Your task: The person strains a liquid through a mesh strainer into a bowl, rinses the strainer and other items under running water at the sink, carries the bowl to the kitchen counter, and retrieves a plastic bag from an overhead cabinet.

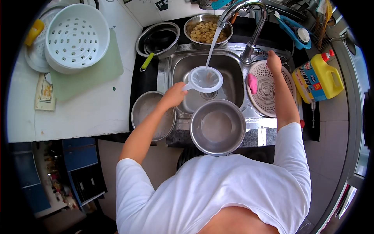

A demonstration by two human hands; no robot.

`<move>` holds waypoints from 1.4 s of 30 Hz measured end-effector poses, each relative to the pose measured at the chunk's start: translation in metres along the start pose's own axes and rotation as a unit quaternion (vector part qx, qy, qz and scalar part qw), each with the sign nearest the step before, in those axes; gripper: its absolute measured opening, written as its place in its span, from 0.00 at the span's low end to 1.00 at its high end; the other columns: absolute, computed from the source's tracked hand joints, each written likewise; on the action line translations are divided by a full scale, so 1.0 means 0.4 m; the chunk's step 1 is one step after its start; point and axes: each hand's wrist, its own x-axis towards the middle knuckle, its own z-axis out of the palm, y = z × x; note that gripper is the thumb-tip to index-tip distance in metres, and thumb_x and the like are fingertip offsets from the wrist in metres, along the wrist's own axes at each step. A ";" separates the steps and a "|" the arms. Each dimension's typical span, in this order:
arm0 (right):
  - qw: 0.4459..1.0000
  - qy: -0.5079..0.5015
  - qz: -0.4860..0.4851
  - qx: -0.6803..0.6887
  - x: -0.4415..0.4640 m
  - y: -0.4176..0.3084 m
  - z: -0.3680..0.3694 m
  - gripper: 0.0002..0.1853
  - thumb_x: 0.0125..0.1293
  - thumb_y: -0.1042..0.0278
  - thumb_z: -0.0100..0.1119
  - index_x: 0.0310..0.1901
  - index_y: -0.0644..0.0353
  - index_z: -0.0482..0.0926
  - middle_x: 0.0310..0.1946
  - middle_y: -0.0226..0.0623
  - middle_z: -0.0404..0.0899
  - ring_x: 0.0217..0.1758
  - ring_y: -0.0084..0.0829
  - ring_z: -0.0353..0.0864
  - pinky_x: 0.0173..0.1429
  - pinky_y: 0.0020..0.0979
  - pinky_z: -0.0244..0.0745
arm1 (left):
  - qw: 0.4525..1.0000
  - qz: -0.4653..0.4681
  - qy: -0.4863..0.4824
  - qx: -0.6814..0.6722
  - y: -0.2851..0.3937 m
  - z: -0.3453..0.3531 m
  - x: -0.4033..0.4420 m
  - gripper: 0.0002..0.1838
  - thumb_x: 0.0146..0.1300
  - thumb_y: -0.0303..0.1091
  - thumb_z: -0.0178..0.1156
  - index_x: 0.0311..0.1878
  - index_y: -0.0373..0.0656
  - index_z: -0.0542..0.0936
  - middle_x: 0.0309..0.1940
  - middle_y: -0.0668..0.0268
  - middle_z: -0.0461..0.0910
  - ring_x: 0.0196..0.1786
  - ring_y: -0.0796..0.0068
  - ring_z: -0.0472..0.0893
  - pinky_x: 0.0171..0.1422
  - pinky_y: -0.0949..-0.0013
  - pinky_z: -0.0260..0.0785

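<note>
My left hand grips the handle of a white funnel-shaped strainer over the sink. A stream of water runs from the curved faucet into the strainer. My right hand is closed at the faucet's side lever; its fingertips are partly hidden. Below the strainer, a steel bowl with cloudy contents stands at the sink's front edge. Under my left forearm sits another steel bowl.
A metal bowl of pale pieces stands behind the sink, beside a dark pan. To the right are a round perforated tray, a pink cloth-like item and a yellow detergent jug. A white colander sits on the left counter.
</note>
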 end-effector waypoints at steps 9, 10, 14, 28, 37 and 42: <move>1.000 -0.004 0.001 -0.013 0.006 0.009 0.009 0.13 0.65 0.62 0.41 0.44 0.57 0.73 0.24 0.46 0.77 0.21 0.37 0.78 0.32 0.34 0.72 | 0.997 -0.029 0.057 0.035 -0.002 -0.054 0.012 0.13 0.56 0.33 0.53 0.42 0.36 0.71 0.38 0.51 0.73 0.45 0.51 0.72 0.48 0.58 0.63; 1.000 -0.002 0.001 -0.016 0.006 0.008 0.008 0.13 0.65 0.62 0.41 0.44 0.57 0.73 0.24 0.46 0.77 0.21 0.37 0.78 0.32 0.35 0.72 | 0.998 -0.029 0.049 0.028 -0.003 -0.050 0.024 0.13 0.56 0.33 0.53 0.42 0.36 0.71 0.39 0.51 0.73 0.45 0.52 0.72 0.48 0.58 0.63; 1.000 -0.014 0.012 0.003 0.005 0.006 0.004 0.13 0.65 0.61 0.41 0.44 0.56 0.73 0.24 0.45 0.77 0.22 0.38 0.78 0.33 0.35 0.72 | 1.000 -0.018 -0.003 0.022 0.004 -0.033 0.039 0.14 0.56 0.33 0.54 0.43 0.36 0.71 0.39 0.51 0.73 0.46 0.52 0.72 0.49 0.59 0.64; 0.998 -0.043 0.039 0.028 -0.009 -0.029 -0.031 0.12 0.63 0.64 0.41 0.43 0.57 0.73 0.26 0.48 0.78 0.24 0.41 0.79 0.35 0.37 0.72 | 1.000 0.003 -0.004 -0.012 -0.010 -0.036 0.009 0.12 0.57 0.33 0.54 0.43 0.39 0.70 0.35 0.56 0.73 0.40 0.63 0.74 0.45 0.66 0.64; 0.997 -0.043 0.041 0.041 -0.008 -0.019 -0.027 0.12 0.64 0.65 0.41 0.44 0.57 0.73 0.24 0.44 0.77 0.20 0.36 0.78 0.31 0.33 0.72 | 0.995 0.023 -0.018 -0.095 0.021 0.027 0.060 0.12 0.57 0.33 0.53 0.43 0.39 0.69 0.34 0.60 0.73 0.37 0.70 0.72 0.43 0.68 0.64; 0.999 -0.034 0.028 0.026 -0.009 -0.022 -0.028 0.12 0.65 0.62 0.42 0.44 0.57 0.73 0.22 0.41 0.77 0.18 0.33 0.77 0.28 0.31 0.71 | 0.993 0.058 0.011 -0.106 0.015 0.035 0.091 0.12 0.57 0.33 0.54 0.43 0.39 0.69 0.34 0.60 0.73 0.37 0.69 0.72 0.43 0.68 0.64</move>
